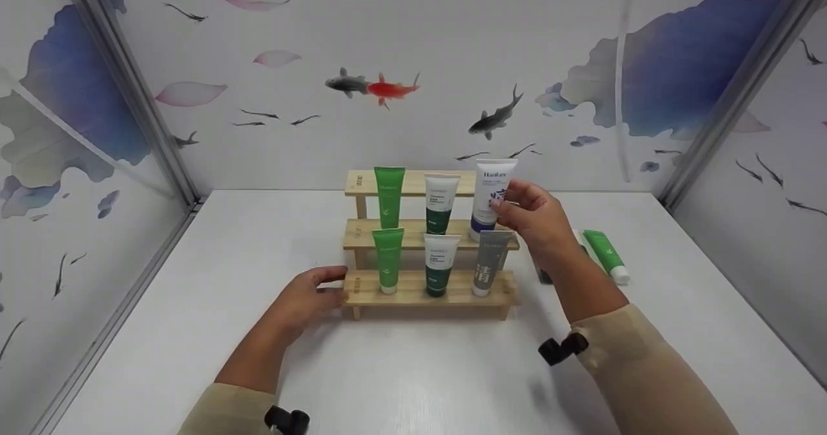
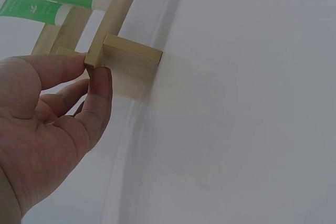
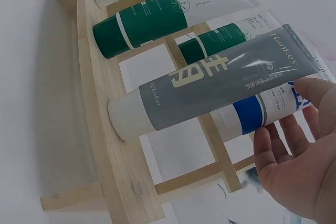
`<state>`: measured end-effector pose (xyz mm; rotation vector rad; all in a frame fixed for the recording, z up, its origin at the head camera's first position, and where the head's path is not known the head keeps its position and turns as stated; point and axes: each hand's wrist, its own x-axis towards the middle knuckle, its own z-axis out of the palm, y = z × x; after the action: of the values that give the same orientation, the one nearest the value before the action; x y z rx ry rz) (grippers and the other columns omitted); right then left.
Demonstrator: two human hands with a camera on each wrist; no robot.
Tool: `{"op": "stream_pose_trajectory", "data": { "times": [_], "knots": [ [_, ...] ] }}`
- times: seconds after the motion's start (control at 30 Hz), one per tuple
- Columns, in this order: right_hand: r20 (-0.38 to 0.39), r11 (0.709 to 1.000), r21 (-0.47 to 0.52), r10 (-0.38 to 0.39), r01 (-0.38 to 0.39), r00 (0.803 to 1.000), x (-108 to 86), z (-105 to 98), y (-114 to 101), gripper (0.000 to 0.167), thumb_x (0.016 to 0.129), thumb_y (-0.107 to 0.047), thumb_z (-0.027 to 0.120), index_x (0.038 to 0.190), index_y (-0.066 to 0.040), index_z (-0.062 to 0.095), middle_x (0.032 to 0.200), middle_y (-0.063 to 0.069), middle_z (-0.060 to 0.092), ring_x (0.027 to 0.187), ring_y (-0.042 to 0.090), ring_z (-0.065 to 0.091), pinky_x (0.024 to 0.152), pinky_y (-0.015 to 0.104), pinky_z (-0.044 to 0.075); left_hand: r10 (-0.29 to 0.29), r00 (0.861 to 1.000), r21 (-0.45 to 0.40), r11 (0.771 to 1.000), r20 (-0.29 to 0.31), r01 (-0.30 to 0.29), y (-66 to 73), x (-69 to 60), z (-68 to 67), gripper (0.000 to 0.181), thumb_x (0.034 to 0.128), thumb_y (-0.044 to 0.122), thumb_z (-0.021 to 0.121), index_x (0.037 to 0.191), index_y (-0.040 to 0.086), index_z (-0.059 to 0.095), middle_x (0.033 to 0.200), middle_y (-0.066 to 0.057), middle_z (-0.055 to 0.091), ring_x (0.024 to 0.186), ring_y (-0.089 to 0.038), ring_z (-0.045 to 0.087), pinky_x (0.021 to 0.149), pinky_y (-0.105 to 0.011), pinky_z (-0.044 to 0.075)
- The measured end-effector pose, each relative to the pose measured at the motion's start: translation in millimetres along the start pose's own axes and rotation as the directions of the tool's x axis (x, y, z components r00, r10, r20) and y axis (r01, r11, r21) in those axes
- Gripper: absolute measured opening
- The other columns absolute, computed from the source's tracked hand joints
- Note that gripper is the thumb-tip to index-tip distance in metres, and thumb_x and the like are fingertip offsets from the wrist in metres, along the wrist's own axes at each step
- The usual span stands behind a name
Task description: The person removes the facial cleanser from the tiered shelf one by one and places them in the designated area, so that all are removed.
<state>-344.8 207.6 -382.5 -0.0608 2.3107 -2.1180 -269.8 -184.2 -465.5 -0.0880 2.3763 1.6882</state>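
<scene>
A three-tier wooden rack [image 1: 408, 287] stands on the white table. My left hand [image 1: 307, 302] pinches the left end of its lowest shelf between thumb and fingers; the left wrist view shows the shelf's corner [image 2: 94, 59] in that pinch. My right hand [image 1: 541, 222] holds a white-and-blue tube [image 1: 492, 186] upright at the right end of the middle shelf. In the right wrist view a grey tube [image 3: 205, 87] partly covers that tube. The grey tube, a white-and-green tube [image 1: 440, 264] and a green tube [image 1: 388, 260] stand cap-down on the lowest shelf.
Another green tube [image 1: 389, 192] and another white-and-green tube [image 1: 441, 202] stand on the middle shelf. On the table at right lies a green tube [image 1: 604, 254], beside a dark item [image 1: 544, 273] mostly hidden by my right arm. Printed panels [image 1: 413, 34] enclose the table.
</scene>
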Motion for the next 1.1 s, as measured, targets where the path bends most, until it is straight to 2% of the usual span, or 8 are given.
{"op": "stream_pose_trajectory", "data": {
  "times": [0.2, 0.47, 0.9, 1.03, 1.1],
  "knots": [
    [0.001, 1.000, -0.007, -0.026, 0.026, 1.000, -1.8, -1, 0, 0.049, 0.100, -0.027, 0.078, 0.144, -0.016, 0.059, 0.146, 0.006, 0.062, 0.137, 0.024, 0.061, 0.117, 0.041, 0.052, 0.005, 1.000, -0.003, 1.000, 0.007, -0.005, 0.4, -0.1, -0.2, 0.058, 0.0989, 0.010, 0.071, 0.155, 0.008, 0.056, 0.164, -0.012, 0.052, 0.142, -0.032, 0.059, 0.108, -0.040, 0.057],
    [-0.033, 0.999, -0.031, -0.040, 0.039, 0.999, -8.1, -14, -4, 0.050, 0.099, -0.033, 0.079, 0.144, -0.018, 0.060, 0.144, 0.004, 0.062, 0.137, 0.023, 0.060, 0.115, 0.037, 0.054, 0.007, 1.000, 0.012, 1.000, 0.001, -0.007, 0.1, -0.8, 0.0, 0.057, 0.0983, 0.010, 0.072, 0.154, 0.009, 0.058, 0.163, -0.012, 0.053, 0.141, -0.031, 0.061, 0.108, -0.040, 0.056],
    [-0.126, 0.999, -0.027, -0.029, 0.026, 0.992, -22.5, -58, 0, 0.066, 0.095, -0.042, 0.080, 0.153, -0.022, 0.055, 0.153, 0.004, 0.057, 0.148, 0.029, 0.054, 0.124, 0.048, 0.046, 0.000, 1.000, 0.015, 1.000, 0.001, 0.000, -0.2, -1.0, 0.0, 0.058, 0.0981, 0.010, 0.072, 0.154, 0.009, 0.057, 0.163, -0.012, 0.053, 0.142, -0.031, 0.060, 0.108, -0.040, 0.056],
    [-0.151, 1.000, -0.028, -0.018, 0.014, 0.988, -27.3, -75, 6, 0.066, 0.095, -0.042, 0.080, 0.152, -0.022, 0.055, 0.151, 0.000, 0.058, 0.149, 0.029, 0.051, 0.124, 0.047, 0.045, 0.007, 1.000, 0.014, 1.000, 0.002, -0.007, -0.2, -1.7, 0.0, 0.057, 0.0982, 0.010, 0.071, 0.154, 0.009, 0.057, 0.163, -0.012, 0.053, 0.142, -0.031, 0.060, 0.108, -0.039, 0.056],
    [-0.159, 1.000, -0.010, -0.015, 0.014, 0.987, -29.8, -84, 9, 0.067, 0.095, -0.041, 0.081, 0.153, -0.022, 0.055, 0.149, -0.002, 0.058, 0.148, 0.028, 0.051, 0.123, 0.043, 0.047, 0.011, 1.000, 0.017, 1.000, 0.005, -0.011, -0.3, -1.3, -0.2, 0.058, 0.0984, 0.010, 0.071, 0.154, 0.009, 0.057, 0.163, -0.012, 0.053, 0.142, -0.031, 0.060, 0.108, -0.039, 0.056]
  ]
}}
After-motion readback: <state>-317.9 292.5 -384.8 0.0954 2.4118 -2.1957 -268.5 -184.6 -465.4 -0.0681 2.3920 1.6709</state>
